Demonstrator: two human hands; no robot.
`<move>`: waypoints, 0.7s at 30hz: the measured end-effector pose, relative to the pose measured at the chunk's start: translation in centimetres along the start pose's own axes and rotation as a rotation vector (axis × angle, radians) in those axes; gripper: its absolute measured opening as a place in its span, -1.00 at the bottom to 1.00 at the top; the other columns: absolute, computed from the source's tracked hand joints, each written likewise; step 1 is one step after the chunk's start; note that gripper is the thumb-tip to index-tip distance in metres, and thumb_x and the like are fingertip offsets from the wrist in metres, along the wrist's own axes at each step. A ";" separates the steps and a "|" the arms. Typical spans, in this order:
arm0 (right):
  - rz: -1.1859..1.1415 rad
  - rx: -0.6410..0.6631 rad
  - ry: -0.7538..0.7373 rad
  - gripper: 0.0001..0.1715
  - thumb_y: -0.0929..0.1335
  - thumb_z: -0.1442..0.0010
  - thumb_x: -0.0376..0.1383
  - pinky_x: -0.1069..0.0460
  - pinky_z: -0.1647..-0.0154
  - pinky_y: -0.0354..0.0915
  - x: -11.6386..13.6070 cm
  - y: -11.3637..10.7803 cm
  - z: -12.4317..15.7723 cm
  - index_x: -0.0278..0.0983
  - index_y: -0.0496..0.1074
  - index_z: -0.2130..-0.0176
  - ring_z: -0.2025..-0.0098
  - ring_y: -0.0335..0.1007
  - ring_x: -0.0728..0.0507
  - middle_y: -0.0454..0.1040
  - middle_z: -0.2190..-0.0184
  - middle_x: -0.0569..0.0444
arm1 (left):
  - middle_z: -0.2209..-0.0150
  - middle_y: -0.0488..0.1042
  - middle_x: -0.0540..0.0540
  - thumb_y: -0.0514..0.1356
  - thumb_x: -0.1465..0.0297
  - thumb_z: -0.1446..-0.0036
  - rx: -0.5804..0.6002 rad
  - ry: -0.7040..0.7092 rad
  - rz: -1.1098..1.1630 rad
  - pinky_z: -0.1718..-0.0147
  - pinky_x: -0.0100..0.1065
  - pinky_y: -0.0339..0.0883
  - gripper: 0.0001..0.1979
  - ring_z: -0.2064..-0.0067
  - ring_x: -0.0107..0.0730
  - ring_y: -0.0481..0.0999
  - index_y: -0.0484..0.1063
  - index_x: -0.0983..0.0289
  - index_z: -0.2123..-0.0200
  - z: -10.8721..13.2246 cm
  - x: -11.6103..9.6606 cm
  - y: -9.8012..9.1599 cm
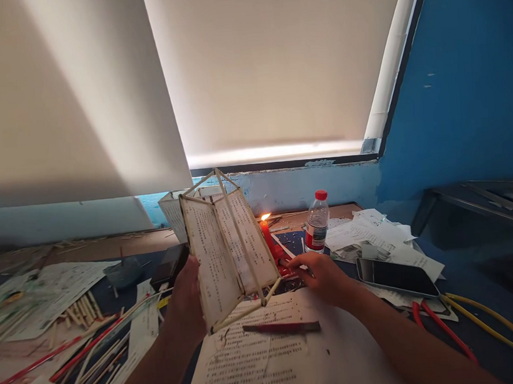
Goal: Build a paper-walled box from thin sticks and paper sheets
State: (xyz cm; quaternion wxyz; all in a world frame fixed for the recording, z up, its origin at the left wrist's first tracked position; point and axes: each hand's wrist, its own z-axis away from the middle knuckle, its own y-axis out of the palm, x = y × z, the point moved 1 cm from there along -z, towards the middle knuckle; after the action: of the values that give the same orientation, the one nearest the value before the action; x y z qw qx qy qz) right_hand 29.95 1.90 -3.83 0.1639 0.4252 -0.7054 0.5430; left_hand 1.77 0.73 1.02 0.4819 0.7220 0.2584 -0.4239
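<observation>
My left hand (187, 300) is closed round the left side of a lantern-like frame (217, 252) of thin sticks with printed paper panels. The frame is tilted and held up above printed sheets (253, 360). Behind its right edge a red candle (266, 233) burns, upright. My right hand (320, 275) is beside the candle's base, its fingers drawn together and pointing left at the frame's lower right corner. What those fingers hold, if anything, I cannot make out. A slim dark red tool (282, 328) lies on the sheets below the frame.
Right of the candle stands a red-capped plastic bottle (317, 223). Loose papers (376, 237), a phone (398, 277) and pliers (442, 325) with red handles, near a yellow loop (499, 322), lie further right. On the left are several thin sticks (85, 309), a dark box (169, 267) and a grey cup (123, 272).
</observation>
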 end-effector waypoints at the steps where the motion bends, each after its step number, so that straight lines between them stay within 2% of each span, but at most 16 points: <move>1: -0.040 -0.019 0.029 -0.78 0.37 -0.32 -0.30 -0.14 0.03 0.39 0.1 -0.2 -0.1 -0.25 0.64 0.13 0.10 0.58 -0.28 0.67 0.16 -0.08 | -0.09 0.65 -0.10 0.11 -0.08 -0.31 -0.031 -0.009 0.013 -0.16 -0.04 0.44 -0.53 -0.31 0.10 0.41 0.57 -0.02 -0.10 0.0 -0.1 0.1; 4: -0.326 -0.022 0.080 -0.69 0.34 -0.40 -0.15 -0.10 0.07 0.43 0.8 -0.4 -0.2 -0.27 0.60 0.12 0.15 0.57 -0.20 0.65 0.21 -0.05 | -0.04 0.67 -0.07 0.23 0.01 -0.27 -0.095 0.022 0.010 -0.15 -0.11 0.43 -0.59 -0.34 0.11 0.36 0.55 0.01 -0.10 -0.2 0.1 0.5; 8: -0.711 0.099 0.076 -0.60 0.42 -0.33 -0.05 -0.03 0.19 0.48 2.4 0.2 0.2 -0.28 0.53 0.00 0.28 0.53 -0.08 0.61 0.21 0.00 | -0.07 0.65 -0.01 0.37 0.03 -0.14 0.006 0.110 -0.060 -0.10 -0.12 0.47 -0.46 -0.27 0.16 0.45 0.47 0.00 -0.16 -0.3 1.1 1.4; 11: -0.737 0.154 0.038 -0.63 0.47 -0.28 -0.07 0.05 0.35 0.44 3.2 0.6 0.7 -0.30 0.56 0.07 0.39 0.47 -0.03 0.56 0.31 0.05 | -0.14 0.60 0.12 0.45 0.03 -0.03 0.095 0.134 -0.084 -0.14 -0.02 0.45 -0.33 -0.24 0.23 0.48 0.42 0.02 -0.19 -0.3 1.7 2.1; 13: -0.699 0.147 0.027 -0.65 0.46 -0.30 -0.08 0.06 0.40 0.41 3.4 0.7 0.9 -0.33 0.60 0.15 0.43 0.43 -0.02 0.53 0.38 0.07 | -0.16 0.58 0.18 0.45 0.02 -0.02 0.123 0.138 -0.111 -0.18 0.05 0.41 -0.26 -0.27 0.25 0.44 0.38 0.04 -0.24 -0.3 1.9 2.4; 18: -0.701 -0.007 0.068 -0.66 0.48 -0.27 -0.08 0.02 0.34 0.44 3.0 0.9 0.8 -0.33 0.63 0.22 0.41 0.50 -0.07 0.54 0.43 0.06 | -0.21 0.52 0.26 0.48 0.02 0.01 0.271 0.084 -0.139 -0.17 0.12 0.39 -0.16 -0.25 0.30 0.46 0.30 0.07 -0.30 -0.5 2.5 2.2; 21: -0.690 -0.087 0.104 -0.67 0.48 -0.27 -0.07 0.03 0.35 0.43 2.7 0.9 0.7 -0.31 0.60 0.26 0.39 0.51 -0.09 0.54 0.44 0.06 | -0.10 0.60 0.29 0.51 0.11 0.03 0.334 0.040 -0.233 -0.14 0.11 0.39 -0.11 -0.22 0.30 0.49 0.26 0.11 -0.32 -0.6 2.9 1.9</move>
State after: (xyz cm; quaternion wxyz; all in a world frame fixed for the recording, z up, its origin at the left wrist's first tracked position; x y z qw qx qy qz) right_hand 27.81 0.19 -2.72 0.3914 0.6029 -0.5333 0.4460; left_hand 4.95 0.41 -0.45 0.2982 0.7654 0.2757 -0.4992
